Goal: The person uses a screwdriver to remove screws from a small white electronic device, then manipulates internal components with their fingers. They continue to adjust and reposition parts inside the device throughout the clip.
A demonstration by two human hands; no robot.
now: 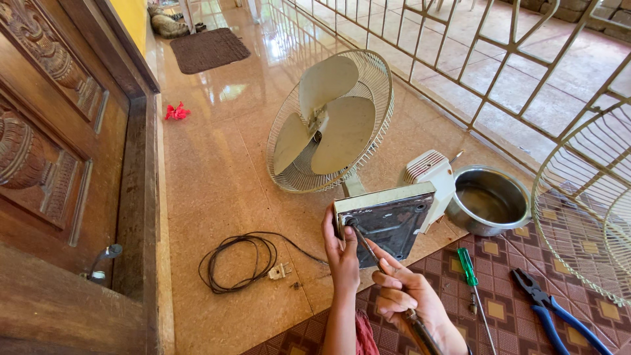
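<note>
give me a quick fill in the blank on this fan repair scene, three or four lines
1. The right hand holds a ____ with its tip at the fan base.
2. The left hand grips the base at its ____ edge as the camera sees it.
3. The blue-handled pliers lie on the patterned ____.
4. The steel bowl sits beside the base on its ____ side in the picture.

Missing words: screwdriver; left; mat; right
</note>
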